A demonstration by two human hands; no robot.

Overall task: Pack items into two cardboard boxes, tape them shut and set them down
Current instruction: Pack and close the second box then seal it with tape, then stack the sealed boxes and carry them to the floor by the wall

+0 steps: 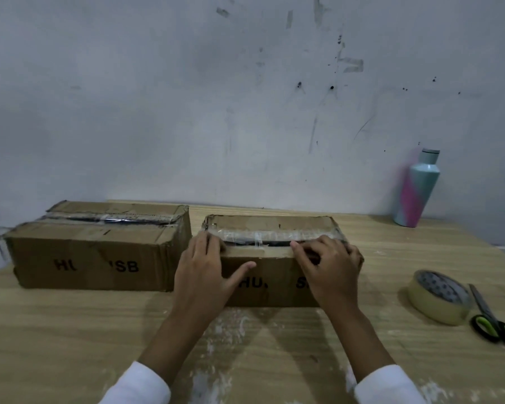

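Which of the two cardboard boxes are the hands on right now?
The right box, nearer the tape roll: left hand and right hand rest on it. The left box sits untouched.

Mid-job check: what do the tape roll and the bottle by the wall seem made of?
The tape roll looks like glossy, yellowish translucent plastic film wound on a printed core, probably cardboard. The bottle seems to be painted metal, with a smooth satin teal-and-pink coat, though hard plastic is possible.

Head view — forward, down, close.
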